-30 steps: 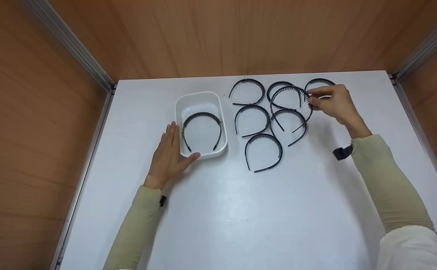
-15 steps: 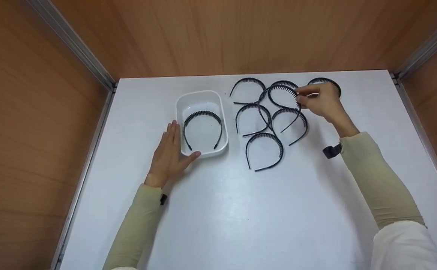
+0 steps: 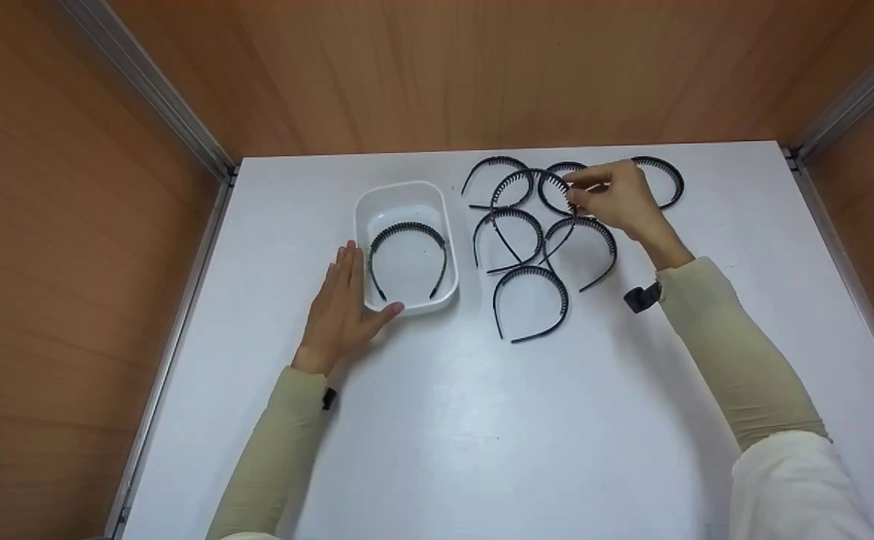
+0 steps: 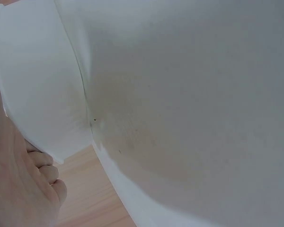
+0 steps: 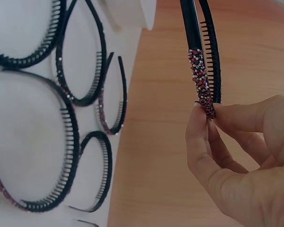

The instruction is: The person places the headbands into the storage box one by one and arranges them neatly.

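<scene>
At left, brown wood-grain panel (image 3: 76, 262) runs along the white flat tabletop (image 3: 482, 442). Next, left hand (image 3: 337, 304): fingers straight & together along left wall of the white round-cornered tray (image 3: 452, 262) (prob. plastic), thumb spread at its near rim; not gripping, prob. just bracing a light tray vs. sliding. In tray: one black arched headband w/ teeth (image 3: 406, 226), arch far, tips near, seemingly flat, w/ spare room esp. at far end. Right of tray, six more on tabletop, loosely bunched, some touching or nearly so, prob. to have each in easy reach: far-left headband (image 3: 500, 159), mid-left headband (image 3: 539, 232), near headband (image 3: 530, 269), far-middle headband (image 3: 543, 193) (part hidden), mid-right headband (image 3: 614, 244) and, at right end, far-right headband (image 3: 681, 180), part covered by right hand (image 3: 620, 196). That hand pinches the beaded black headband (image 5: 200, 78), red & silver beads outside, teeth inside, btwn thumb & fingertips at right side of its arch; prob. held by the edge so the rest is free & doesn't snag. It's over the bunch, arch far, tips near, approx. same orientation as the one in tray; right-wrist view shows it clear of the others. Left-wrist view: tray's outer side, fingers, tabletop; inside n/v there.
</scene>
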`<action>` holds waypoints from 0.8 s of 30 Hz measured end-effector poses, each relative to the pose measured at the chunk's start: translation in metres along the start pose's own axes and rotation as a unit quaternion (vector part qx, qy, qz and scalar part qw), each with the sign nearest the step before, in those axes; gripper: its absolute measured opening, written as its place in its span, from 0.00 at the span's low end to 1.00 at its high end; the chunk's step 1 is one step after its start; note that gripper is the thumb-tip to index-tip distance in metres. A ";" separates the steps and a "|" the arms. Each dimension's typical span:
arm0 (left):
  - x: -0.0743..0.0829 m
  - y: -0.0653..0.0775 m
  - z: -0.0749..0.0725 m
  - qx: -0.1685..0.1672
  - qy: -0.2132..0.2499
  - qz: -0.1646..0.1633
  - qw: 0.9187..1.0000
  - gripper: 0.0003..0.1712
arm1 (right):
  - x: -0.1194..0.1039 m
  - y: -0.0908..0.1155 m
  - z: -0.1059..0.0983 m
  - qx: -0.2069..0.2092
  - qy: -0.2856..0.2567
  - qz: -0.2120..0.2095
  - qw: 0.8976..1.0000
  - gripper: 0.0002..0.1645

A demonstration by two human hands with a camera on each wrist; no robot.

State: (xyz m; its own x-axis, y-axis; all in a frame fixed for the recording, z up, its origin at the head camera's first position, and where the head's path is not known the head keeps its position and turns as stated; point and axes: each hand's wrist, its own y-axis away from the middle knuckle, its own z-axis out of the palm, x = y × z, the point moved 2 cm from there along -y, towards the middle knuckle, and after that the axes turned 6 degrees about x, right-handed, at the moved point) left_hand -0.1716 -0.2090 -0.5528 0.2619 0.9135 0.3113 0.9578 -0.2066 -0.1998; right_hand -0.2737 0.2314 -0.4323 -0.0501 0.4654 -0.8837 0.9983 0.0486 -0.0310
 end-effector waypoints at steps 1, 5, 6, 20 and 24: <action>0.000 0.000 0.000 0.000 0.000 -0.001 1.000 0.72 | -0.001 -0.001 0.002 -0.002 -0.005 -0.002 1.000 0.17; 0.000 0.000 0.000 0.000 0.001 -0.003 1.000 0.72 | -0.003 -0.003 0.010 -0.009 -0.017 -0.010 1.000 0.17; 0.000 0.000 0.000 0.000 0.002 -0.003 1.000 0.72 | -0.004 -0.003 0.013 -0.010 -0.016 -0.012 1.000 0.17; 0.001 0.001 0.000 -0.006 0.003 -0.002 1.000 0.71 | -0.016 -0.007 0.043 -0.031 -0.025 -0.014 0.999 0.17; 0.002 0.000 0.000 0.000 0.002 0.001 1.000 0.71 | -0.016 -0.008 0.050 -0.039 -0.047 -0.016 0.998 0.16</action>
State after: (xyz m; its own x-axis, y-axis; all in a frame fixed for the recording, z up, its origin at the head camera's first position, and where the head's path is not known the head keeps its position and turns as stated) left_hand -0.1710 -0.2069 -0.5517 0.2640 0.9120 0.3138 0.9574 -0.2084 -0.1996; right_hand -0.2794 0.1793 -0.4413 -0.0756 0.3779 -0.9227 0.9908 0.1323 -0.0270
